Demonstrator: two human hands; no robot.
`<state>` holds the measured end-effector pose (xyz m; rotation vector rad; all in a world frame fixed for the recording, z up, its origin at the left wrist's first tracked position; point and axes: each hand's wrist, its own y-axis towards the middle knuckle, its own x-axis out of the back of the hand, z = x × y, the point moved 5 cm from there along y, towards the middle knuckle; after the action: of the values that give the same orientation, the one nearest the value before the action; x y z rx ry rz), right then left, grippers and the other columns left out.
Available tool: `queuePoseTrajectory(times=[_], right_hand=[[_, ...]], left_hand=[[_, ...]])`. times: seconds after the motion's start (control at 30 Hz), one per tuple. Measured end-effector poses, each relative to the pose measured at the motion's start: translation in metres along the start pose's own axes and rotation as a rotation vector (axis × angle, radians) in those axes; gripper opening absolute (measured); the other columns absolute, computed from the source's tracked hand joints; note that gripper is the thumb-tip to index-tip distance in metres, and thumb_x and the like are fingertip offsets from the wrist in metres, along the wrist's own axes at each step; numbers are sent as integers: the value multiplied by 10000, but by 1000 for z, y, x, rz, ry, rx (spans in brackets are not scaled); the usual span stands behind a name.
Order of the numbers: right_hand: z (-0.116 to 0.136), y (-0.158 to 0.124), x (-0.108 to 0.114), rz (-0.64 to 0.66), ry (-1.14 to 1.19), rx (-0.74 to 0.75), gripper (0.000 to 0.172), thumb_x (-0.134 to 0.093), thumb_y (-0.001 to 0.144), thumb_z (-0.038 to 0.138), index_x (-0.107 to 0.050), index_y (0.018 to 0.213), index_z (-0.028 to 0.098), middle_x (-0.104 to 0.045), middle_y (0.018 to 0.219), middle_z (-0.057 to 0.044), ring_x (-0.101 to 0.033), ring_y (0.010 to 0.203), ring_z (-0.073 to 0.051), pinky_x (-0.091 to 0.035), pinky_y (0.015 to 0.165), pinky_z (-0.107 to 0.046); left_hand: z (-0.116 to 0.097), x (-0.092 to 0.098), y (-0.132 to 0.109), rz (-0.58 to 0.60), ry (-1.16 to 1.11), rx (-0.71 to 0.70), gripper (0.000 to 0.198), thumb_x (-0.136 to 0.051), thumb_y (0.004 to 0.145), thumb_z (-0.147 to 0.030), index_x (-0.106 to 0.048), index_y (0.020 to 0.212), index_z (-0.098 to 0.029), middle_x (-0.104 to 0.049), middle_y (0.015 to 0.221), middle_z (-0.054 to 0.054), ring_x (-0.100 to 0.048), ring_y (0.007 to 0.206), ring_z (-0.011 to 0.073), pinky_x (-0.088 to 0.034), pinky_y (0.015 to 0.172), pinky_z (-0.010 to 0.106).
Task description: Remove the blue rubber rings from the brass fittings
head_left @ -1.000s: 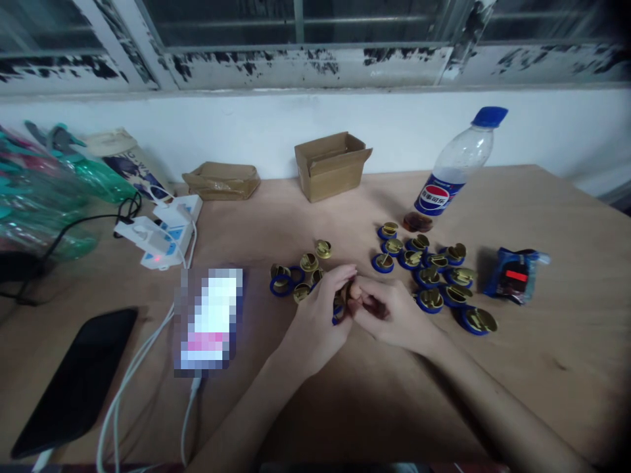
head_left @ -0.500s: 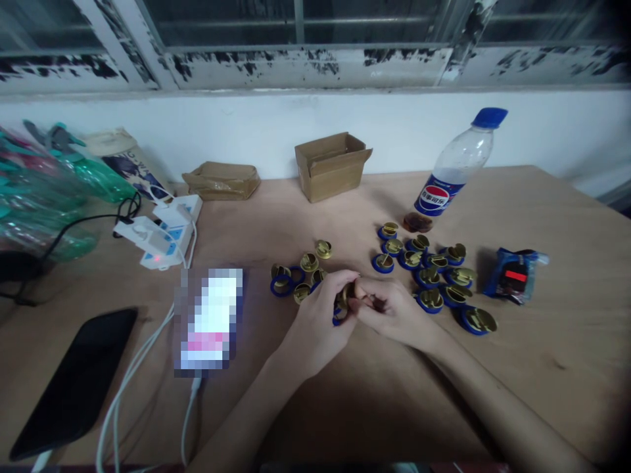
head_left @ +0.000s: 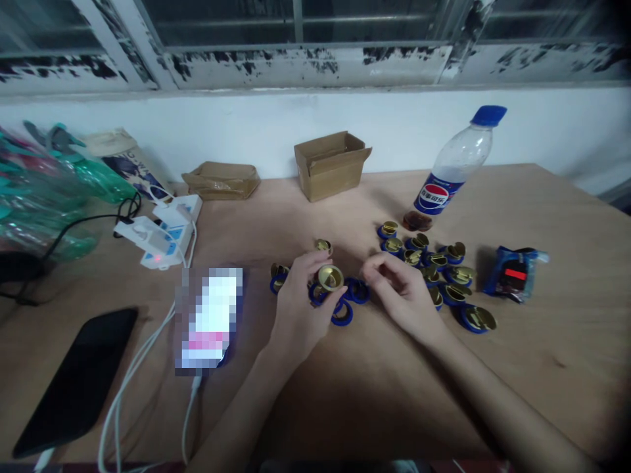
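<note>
My left hand (head_left: 302, 299) grips a round gold metal cup-shaped piece (head_left: 330, 278) between thumb and fingers, its hollow side facing up. Just below it on the table lie several blue rings (head_left: 342, 314), partly covered by that hand. Another gold piece (head_left: 323, 246) shows behind my left fingers. To the right, my right hand (head_left: 401, 292) is closed in a pinch, apart from the gold piece; what its fingertips hold, if anything, is hidden. Beyond it sits a group of gold pieces set in blue rings (head_left: 478, 320), each with an upright or tilted gold flap.
A tilted-looking cola bottle (head_left: 436, 190) stands behind the group. An open cardboard box (head_left: 335, 167) and a flattened brown packet (head_left: 221, 180) are by the wall. A blue-and-black packet (head_left: 516, 276) lies right. Left are a power strip (head_left: 170, 233), cables, a lit phone (head_left: 211, 322) and a dark phone (head_left: 76, 381).
My hands have moved apart: the right went rightward, off the gold piece. The left moved slightly left, still holding it, and the blue rings beneath came into view.
</note>
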<state>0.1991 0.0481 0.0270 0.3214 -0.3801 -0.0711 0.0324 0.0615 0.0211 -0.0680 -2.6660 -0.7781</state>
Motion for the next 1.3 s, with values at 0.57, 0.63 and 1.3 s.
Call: queuePoseTrajectory(times=[0.57, 0.63, 1.3], right_hand=[[1, -4, -20, 313, -167, 173, 665, -342, 778, -31, -453, 1388, 211, -439, 1464, -20, -350, 1387, -177, -250, 1184, -445], [1, -4, -20, 303, -184, 174, 698, -347, 778, -30, -393, 1426, 226, -392, 1493, -11, -306, 1406, -176, -246, 1184, -451], [-11, -4, -14, 128, -172, 53, 543, -388, 823, 51, -436, 1331, 236, -525, 1377, -53, -472, 1297, -214, -401, 1093, -464]], left_hand=[[5, 16, 5, -27, 203, 237, 301, -681, 774, -206, -567, 1053, -207, -685, 1008, 34, -656, 917, 179, -519, 828, 328], [7, 18, 5, -77, 191, 239, 309, -692, 766, -229, -568, 1049, -212, -679, 1008, 29, -658, 901, 171, -522, 809, 311], [0, 24, 4, -84, 250, 466, 330, -483, 893, -484, -577, 1064, -218, -711, 923, 58, -679, 821, 213, -505, 700, 318]])
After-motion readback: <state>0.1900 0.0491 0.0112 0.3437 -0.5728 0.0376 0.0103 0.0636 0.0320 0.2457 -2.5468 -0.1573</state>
